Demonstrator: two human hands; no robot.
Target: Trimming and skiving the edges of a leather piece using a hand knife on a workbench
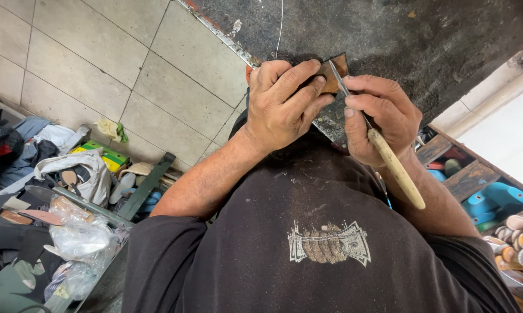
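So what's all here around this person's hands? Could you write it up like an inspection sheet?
Surface: dark, scuffed work slab with a metal edge, dust-marked.
Job's things: small brown leather piece pinched on the slab; knife with a pale wooden handle, blade laid against the piece.
Clutter: plastic bags and a green box at one side; blue shoe forms in a wooden rack at the other.
Grippers: left hand holds the leather piece; right hand grips the knife.
Cables: one thin white thread or wire hanging over the slab.
Surroundings: pale tiled floor; dusty dark shirt.
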